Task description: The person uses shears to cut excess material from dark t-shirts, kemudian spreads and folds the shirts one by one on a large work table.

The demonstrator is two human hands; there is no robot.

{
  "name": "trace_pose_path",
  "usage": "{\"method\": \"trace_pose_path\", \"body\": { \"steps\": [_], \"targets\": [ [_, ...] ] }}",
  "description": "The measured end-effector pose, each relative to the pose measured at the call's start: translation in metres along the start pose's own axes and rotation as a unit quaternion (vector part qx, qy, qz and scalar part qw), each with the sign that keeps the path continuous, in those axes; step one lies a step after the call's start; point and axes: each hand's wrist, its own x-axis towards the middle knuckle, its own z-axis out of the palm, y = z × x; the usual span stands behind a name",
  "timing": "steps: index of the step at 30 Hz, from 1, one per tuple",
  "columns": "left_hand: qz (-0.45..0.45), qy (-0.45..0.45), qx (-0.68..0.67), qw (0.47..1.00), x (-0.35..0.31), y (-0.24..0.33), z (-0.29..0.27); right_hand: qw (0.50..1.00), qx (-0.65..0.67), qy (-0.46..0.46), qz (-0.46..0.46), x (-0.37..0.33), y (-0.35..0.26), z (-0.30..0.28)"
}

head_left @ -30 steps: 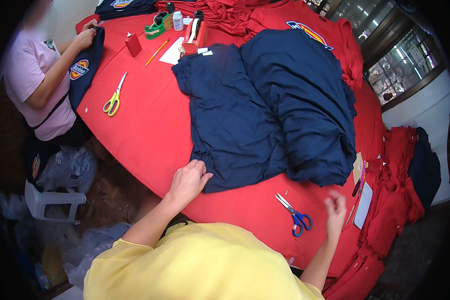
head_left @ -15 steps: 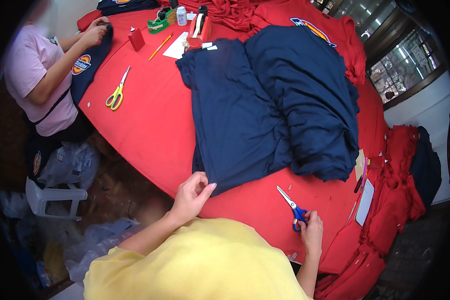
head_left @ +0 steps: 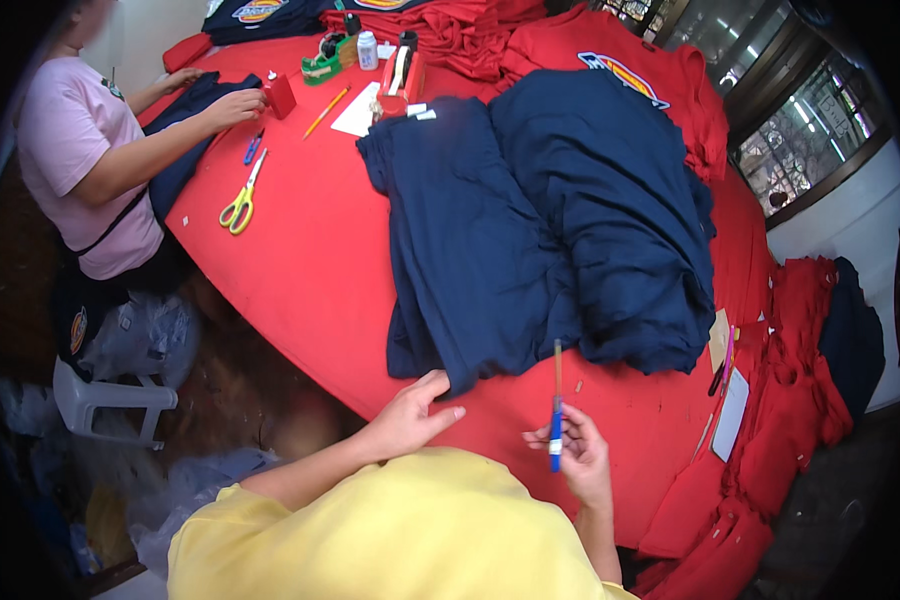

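Note:
A folded navy garment lies in front of me on the red-covered table. At its near lower corner, my left hand touches the hem with its fingertips, its thumb held apart. In my right hand is a pair of blue-handled scissors. They are held upright over the table, edge-on to the view, with the blades pointing away from me. A thicker pile of navy garments sits against the right side of the folded one.
A co-worker at far left handles navy cloth and reaches a red bottle. Yellow scissors, a blue tool, a pencil, tape dispensers and a white bottle lie there. Red garments hang at right.
My right hand has lifted the scissors and moved left. My left hand's thumb has parted from its fingers. The co-worker has put down a blue tool and reached toward the red bottle.

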Motion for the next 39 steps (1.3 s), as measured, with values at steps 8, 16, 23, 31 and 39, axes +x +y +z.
{"method": "trace_pose_path", "body": {
  "steps": [8, 16, 23, 31, 39],
  "targets": [
    [-0.086, 0.022, -0.161, 0.983, 0.002, -0.006, 0.001, 0.890, -0.372, -0.171, -0.202, 0.047, -0.039, 0.064],
    [-0.263, 0.009, -0.564, 0.783, 0.002, -0.010, -0.010, 0.752, -0.503, -0.305, -0.297, 0.073, -0.027, 0.078],
    [-0.165, 0.007, -0.302, 0.939, 0.037, 0.000, -0.043, 0.825, -0.439, -0.301, -0.192, 0.073, -0.032, 0.081],
    [-0.007, 0.153, -0.508, 0.847, 0.194, 0.011, -0.197, 0.847, -0.411, -0.337, -0.019, 0.078, -0.007, 0.076],
    [0.051, 0.240, -0.411, 0.878, 0.254, 0.044, -0.266, 0.837, -0.452, -0.306, 0.041, 0.078, 0.004, 0.066]
  ]
}}
